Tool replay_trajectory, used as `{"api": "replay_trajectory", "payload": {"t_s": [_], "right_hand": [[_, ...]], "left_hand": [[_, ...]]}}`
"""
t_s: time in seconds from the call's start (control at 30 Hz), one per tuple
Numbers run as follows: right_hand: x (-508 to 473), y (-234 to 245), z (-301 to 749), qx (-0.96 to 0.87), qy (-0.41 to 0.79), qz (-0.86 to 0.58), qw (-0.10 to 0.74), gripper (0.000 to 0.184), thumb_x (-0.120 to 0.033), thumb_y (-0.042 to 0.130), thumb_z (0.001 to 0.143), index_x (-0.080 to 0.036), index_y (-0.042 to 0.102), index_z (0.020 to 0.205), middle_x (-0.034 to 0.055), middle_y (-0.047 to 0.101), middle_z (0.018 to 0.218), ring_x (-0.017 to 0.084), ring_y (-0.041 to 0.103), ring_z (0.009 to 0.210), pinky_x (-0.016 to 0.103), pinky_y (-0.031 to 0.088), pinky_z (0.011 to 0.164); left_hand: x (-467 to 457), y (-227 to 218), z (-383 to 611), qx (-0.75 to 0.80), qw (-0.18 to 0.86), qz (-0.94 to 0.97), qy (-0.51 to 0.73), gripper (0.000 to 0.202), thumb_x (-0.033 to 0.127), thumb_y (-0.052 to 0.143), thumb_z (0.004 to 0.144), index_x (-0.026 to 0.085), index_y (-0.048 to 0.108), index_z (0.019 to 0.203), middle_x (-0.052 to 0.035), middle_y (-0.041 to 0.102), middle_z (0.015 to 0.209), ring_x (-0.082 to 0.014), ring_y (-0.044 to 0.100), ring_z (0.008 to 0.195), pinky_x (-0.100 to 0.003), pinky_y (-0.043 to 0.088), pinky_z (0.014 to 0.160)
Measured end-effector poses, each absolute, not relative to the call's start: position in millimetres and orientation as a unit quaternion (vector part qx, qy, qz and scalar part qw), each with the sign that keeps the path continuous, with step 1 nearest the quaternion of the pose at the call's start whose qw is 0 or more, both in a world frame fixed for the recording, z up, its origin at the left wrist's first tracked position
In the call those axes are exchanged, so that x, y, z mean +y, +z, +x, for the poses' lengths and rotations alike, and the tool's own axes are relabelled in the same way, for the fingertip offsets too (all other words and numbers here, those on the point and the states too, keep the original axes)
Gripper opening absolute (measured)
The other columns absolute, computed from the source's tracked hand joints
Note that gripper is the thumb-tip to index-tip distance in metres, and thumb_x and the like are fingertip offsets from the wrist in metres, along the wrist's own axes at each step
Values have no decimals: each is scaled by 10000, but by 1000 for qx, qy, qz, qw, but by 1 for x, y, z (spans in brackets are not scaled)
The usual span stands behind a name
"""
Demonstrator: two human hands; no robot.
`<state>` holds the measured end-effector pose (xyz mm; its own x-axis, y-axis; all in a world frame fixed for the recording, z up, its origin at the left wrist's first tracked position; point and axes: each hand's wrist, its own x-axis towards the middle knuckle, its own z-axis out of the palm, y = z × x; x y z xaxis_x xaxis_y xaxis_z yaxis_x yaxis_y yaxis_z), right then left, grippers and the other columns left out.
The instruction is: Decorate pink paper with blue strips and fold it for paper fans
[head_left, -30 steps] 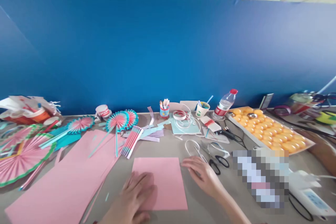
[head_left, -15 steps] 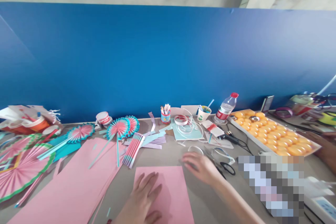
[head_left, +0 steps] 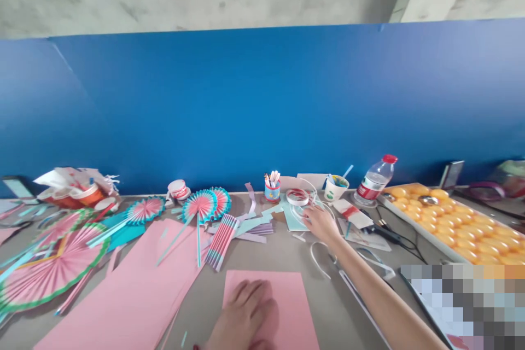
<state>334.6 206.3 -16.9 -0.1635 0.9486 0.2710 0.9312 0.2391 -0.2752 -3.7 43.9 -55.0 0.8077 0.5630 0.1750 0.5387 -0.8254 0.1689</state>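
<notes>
My left hand lies with its fingers stretched out on a sheet of pink paper, pressing it to the table. Further forward, my right hand reaches over a light blue sheet, its fingertips beside a loose coil of thin white strip. A white and red tape roll sits just beyond those fingers. No object shows plainly in the right hand. Left of the pink sheet lie a pleated pink and blue paper strip and a round pleated paper fan on a stick.
A larger pink sheet and green-edged fans cover the left side. A pen cup, paper cup and water bottle stand along the blue partition. A tray of orange domes lies at the right.
My right hand has moved forward from beside the scissors to the light blue sheet and white coil. My left hand stays on the pink paper. The view has turned slightly left.
</notes>
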Motion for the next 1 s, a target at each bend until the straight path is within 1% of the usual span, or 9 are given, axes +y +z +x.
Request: {"api": "replay_trajectory", "payload": {"t_s": [0.13,0.2,0.3,0.43,0.63,0.73,0.83,0.93,1.0], "right_hand": [[211,-9,351,-768,74,-600,211,172,-264,496,816,-194,651,842,90,668,846,246,587,872,364,417,849],[212,0,361,-769,110,-588,224,194,-320,490,834,-205,644,861,71,674,850,231,594,834,347,440,810],[213,15,374,-767,164,-567,251,250,-413,485,854,-216,640,855,50,690,874,214,609,822,320,471,769],[212,27,383,-749,221,-552,291,285,-481,552,805,-212,641,787,27,684,810,197,609,772,296,480,723],[213,32,382,-684,269,-561,381,327,-525,601,730,-202,592,683,-20,575,613,142,519,595,260,433,588],[214,33,377,-622,257,-578,461,347,-547,540,769,-210,539,685,-43,483,554,125,459,542,257,406,557],[207,35,369,-566,241,-589,525,349,-552,455,831,-225,478,712,-58,419,537,117,415,506,255,389,531],[184,42,355,-555,239,-588,538,302,-518,499,844,-223,502,782,-49,470,573,121,449,533,252,399,552],[160,48,343,-585,257,-576,509,266,-478,594,817,-214,556,828,-25,559,636,134,517,605,252,427,607]], "left_hand": [[35,-36,-3,326,121,933,93,664,448,634,863,259,376,1445,-52,311,1572,-276,287,1430,-474,238,1187],[34,-31,-3,330,142,928,92,645,422,641,860,256,393,1433,-62,318,1567,-278,285,1432,-483,239,1187],[36,-32,-2,328,154,928,89,616,432,633,862,244,423,1409,-94,341,1553,-293,307,1423,-498,260,1175],[37,-36,-2,329,152,928,85,631,423,651,848,244,420,1408,-95,330,1558,-298,303,1424,-496,251,1179],[35,-31,-3,330,147,926,110,623,396,663,836,259,434,1399,-67,361,1545,-277,330,1407,-464,267,1178],[34,-28,-4,329,138,927,111,596,410,641,854,248,445,1392,-72,367,1540,-268,322,1413,-456,250,1187],[34,-26,-3,326,137,930,100,582,433,607,879,234,439,1400,-88,372,1535,-276,300,1425,-473,237,1187],[33,-24,-1,332,140,929,84,580,430,594,889,230,428,1408,-91,363,1538,-276,292,1428,-481,229,1186],[31,-23,2,344,141,925,76,590,416,612,877,229,430,1407,-91,356,1542,-276,302,1420,-474,234,1184]]}}
